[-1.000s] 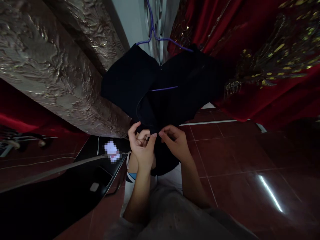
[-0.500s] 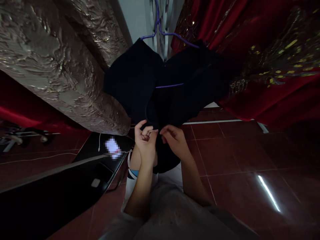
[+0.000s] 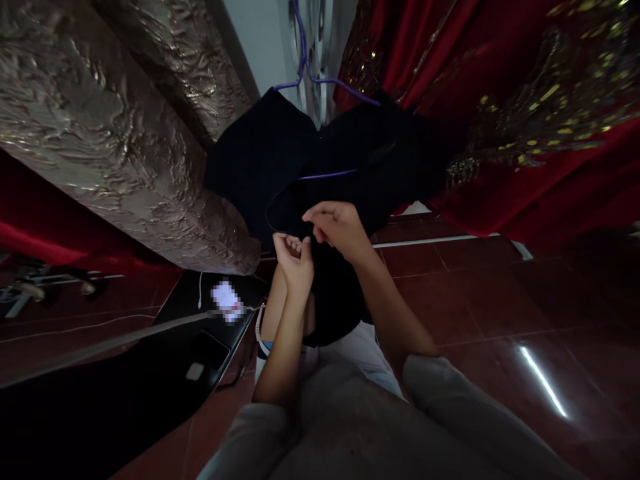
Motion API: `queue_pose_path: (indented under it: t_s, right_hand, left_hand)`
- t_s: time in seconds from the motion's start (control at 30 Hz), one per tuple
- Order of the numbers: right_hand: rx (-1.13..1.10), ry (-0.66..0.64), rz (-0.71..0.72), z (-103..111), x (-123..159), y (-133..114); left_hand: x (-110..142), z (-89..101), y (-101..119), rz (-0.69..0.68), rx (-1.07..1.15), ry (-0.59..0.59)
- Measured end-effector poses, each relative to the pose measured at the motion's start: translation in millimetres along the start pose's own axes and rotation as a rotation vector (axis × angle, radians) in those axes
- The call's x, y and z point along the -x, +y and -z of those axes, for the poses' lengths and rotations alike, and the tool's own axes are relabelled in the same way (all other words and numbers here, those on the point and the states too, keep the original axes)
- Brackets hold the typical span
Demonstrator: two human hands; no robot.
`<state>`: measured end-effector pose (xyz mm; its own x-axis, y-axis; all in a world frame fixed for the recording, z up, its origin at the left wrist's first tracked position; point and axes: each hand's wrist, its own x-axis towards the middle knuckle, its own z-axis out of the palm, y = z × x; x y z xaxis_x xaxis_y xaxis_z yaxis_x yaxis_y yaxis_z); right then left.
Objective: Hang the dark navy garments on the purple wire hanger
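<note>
A dark navy or black garment [image 3: 255,160] hangs open at the front on a purple hanger [image 3: 303,67]. My left hand [image 3: 294,263] is closed at the garment's lower front edge, fingers curled and thumb pressed against them, with dark cloth at the fingertips. Just above and to its right, my right hand [image 3: 337,230] is closed in a pinch in front of the garment. Whatever lies between its thumb and forefinger is too small and dark to make out. Dark cloth also covers my lap below the hands.
On the left, a black table [image 3: 125,373] carries a lit, blurred phone [image 3: 227,300], a dark phone [image 3: 213,350] and a small white case [image 3: 195,371]. A textured beige fabric [image 3: 150,167] stands behind it. Red sequinned cloth [image 3: 530,120] hangs at the right above red floor tiles [image 3: 480,300].
My right hand has risen and shifted slightly left, away from the left hand's fingertips. The left hand's fingers have curled in more. The view has tilted a little.
</note>
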<state>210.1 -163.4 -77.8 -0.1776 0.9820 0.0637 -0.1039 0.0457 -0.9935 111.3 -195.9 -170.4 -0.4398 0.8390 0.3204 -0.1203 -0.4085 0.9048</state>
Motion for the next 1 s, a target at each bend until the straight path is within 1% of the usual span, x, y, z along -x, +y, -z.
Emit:
queue_pose_path:
  t_s: [0.07, 0.1, 0.17, 0.27, 0.37, 0.47, 0.63, 0.8, 0.9, 1.0]
  right_hand:
    - [0.0, -0.004, 0.021, 1, -2, -3]
    - [0.004, -0.007, 0.023, 2, 0, 1]
    - [0.007, 0.01, 0.015, 4, 10, 16]
    - [-0.034, 0.121, -0.029, 4, 29, 45]
    - [-0.108, 0.225, -0.056, -2, 47, 62]
    - [-0.139, 0.249, -0.051, -9, 56, 64]
    - [-0.116, 0.238, -0.057, -11, 59, 60]
    - [-0.066, 0.165, -0.092, -11, 63, 66]
    - [-0.131, 0.187, -0.079, -13, 66, 67]
    - [-0.192, 0.189, -0.078, -14, 66, 66]
  left_hand:
    - [-3, -0.4, 1, 0.034, 0.067, -0.019]
    - [-2, -0.1, 2, 0.045, 0.088, -0.023]
    - [4, 1.5, 4, 0.047, 0.093, -0.022]
    - [14, 5.7, 5, 0.053, 0.049, -0.03]
    - [21, 10.0, 6, 0.057, -0.006, -0.018]
    - [24, 12.9, 10, 0.022, -0.074, -0.006]
    - [27, 15.7, 21, -0.005, -0.118, -0.103]
    - [29, 16.6, 25, -0.009, -0.149, -0.087]
    - [32, 15.4, 24, 0.009, -0.157, -0.089]
    - [34, 14.5, 22, -0.02, -0.14, -0.062]
